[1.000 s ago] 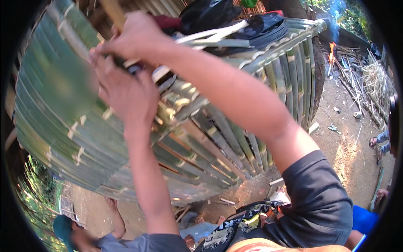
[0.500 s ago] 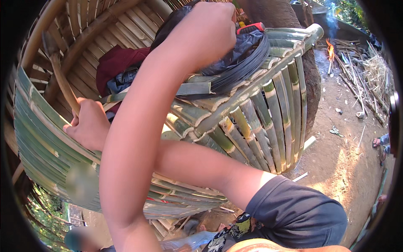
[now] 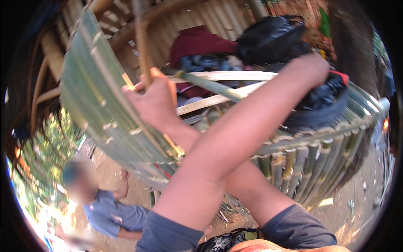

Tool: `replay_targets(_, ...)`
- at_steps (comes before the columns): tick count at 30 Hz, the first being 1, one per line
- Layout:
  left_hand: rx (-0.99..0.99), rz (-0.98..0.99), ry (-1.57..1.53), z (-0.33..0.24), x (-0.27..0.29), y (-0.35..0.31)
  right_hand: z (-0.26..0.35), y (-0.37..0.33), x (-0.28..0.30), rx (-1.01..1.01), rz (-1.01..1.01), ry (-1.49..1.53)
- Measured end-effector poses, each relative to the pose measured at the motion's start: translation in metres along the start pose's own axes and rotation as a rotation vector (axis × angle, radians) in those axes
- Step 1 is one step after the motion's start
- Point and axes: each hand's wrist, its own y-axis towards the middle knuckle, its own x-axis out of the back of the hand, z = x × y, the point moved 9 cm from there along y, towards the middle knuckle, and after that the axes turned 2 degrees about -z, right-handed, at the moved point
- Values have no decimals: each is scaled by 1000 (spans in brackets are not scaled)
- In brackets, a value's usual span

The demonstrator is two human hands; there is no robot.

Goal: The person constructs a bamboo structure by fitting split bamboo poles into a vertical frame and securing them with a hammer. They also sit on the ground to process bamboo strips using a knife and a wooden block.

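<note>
Wooden shaft: was clamped in the right hand, nearly upright, just beside the inner edge of a green bamboo panel. Rose from the fist toward the top of the view, with a blurred upper part. Kept to the left side of the scene, well apart from the left hand.

Found the hands far from each other and the forearms crossed, left passing over right. Placed the left hand at the right of the scene, near a black coil, a bunched black plastic sheet and a red-edged object. Could not tell any grip or hold there, given the hidden fingers.

Saw, between the hands, pale split strips crossing a green bamboo length. Noted behind these a maroon cloth beside a black plastic bag. Saw upright bamboo slats below the coil, a dark trunk at upper right, and at lower left a co-worker in blue-grey clothes.
</note>
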Motion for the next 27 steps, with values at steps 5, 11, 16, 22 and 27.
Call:
replay_targets(5,78,-27,-72,8,-5,-22,5,-16,-14,1,26,-1)
replay_targets(11,32,-5,25,6,-9,-5,1,-10,-15,9,46,13)
replay_targets(16,-125,-122,145,-14,-8,1,0,-8,-13,23,46,-12)
replay_targets(22,-190,-381,88,-15,40,-23,1,-12,-18,5,53,8)
replay_targets(27,-173,-691,-79,-7,138,-108,0,-13,-18,8,37,63)
